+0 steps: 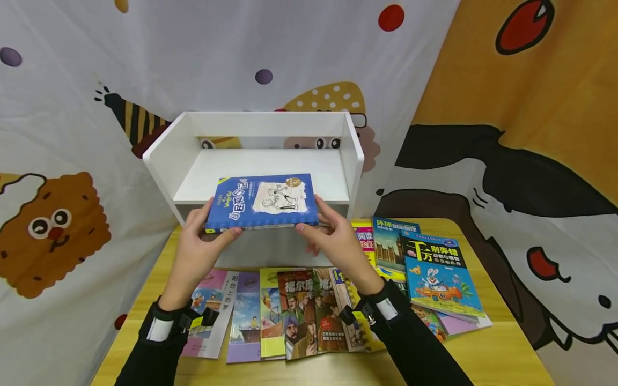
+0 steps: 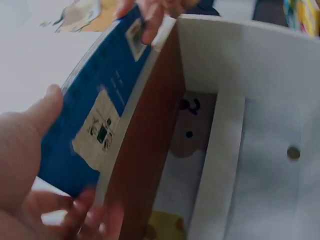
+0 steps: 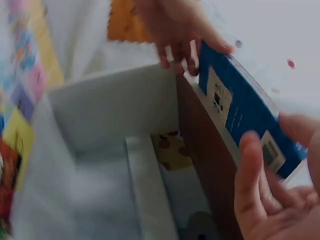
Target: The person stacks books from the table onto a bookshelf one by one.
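A blue book with a line drawing on its cover lies nearly flat in the air at the front of the white shelf. My left hand grips its left end, thumb along the near edge. Its right end is held by my right hand in the same way. The back cover of the book faces the camera in the left wrist view, close to the brown shelf board. Whether the book touches the board I cannot tell.
Below the shelf, a row of magazines and books lies on the wooden table. More books are piled to the right. Behind the shelf hangs a printed cloth. The shelf has a lower compartment.
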The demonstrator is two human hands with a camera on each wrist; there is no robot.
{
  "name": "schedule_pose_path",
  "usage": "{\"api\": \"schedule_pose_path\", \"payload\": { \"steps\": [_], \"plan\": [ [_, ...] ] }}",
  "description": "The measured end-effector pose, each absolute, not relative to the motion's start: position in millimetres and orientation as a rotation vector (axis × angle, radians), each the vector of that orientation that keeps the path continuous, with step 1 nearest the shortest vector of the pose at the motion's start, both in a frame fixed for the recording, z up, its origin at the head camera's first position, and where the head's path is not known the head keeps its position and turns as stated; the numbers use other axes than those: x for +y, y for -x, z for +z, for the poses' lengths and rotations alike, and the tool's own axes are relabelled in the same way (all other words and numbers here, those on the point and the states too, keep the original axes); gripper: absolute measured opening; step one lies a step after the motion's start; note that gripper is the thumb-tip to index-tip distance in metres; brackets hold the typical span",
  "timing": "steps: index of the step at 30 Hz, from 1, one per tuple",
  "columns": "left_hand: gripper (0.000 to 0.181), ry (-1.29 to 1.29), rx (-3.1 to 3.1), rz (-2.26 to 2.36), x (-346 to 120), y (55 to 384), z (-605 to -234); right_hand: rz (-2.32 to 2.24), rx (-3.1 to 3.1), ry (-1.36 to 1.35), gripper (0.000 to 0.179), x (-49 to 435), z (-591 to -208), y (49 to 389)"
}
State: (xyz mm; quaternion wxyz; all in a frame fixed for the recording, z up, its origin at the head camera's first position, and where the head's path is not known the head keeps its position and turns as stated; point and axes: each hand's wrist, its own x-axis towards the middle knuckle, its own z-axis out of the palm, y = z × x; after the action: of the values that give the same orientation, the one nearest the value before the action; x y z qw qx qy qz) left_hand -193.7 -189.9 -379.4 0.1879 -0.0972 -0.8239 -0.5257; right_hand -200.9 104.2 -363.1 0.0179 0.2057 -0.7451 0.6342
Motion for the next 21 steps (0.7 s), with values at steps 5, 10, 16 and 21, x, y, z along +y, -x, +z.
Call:
{"api": "schedule_pose_path", "payload": {
  "steps": [5, 10, 16, 21],
  "plan": [
    [0.079, 0.198, -2.221, -0.935, -191.8, 198.4, -383.2, 1.172, -2.406, -0.549, 0.074, 99.5, -369.6, 204.3],
    [0.077, 0.219, -2.205, -0.760, -189.0, 196.4, -380.8, 0.856, -2.301, -0.543, 0.070, 99.0, -370.2, 209.6],
    [0.068, 0.303, -2.223, -0.700, -190.0, 198.1, -377.7, 0.601, -2.273, -0.545, 0.066, 99.4, -368.7, 212.6],
    [0.064, 0.350, -2.245, -0.668, -193.1, 201.1, -375.6, 0.576, -2.303, -0.597, 0.062, 98.0, -368.4, 213.6]
  ]
}}
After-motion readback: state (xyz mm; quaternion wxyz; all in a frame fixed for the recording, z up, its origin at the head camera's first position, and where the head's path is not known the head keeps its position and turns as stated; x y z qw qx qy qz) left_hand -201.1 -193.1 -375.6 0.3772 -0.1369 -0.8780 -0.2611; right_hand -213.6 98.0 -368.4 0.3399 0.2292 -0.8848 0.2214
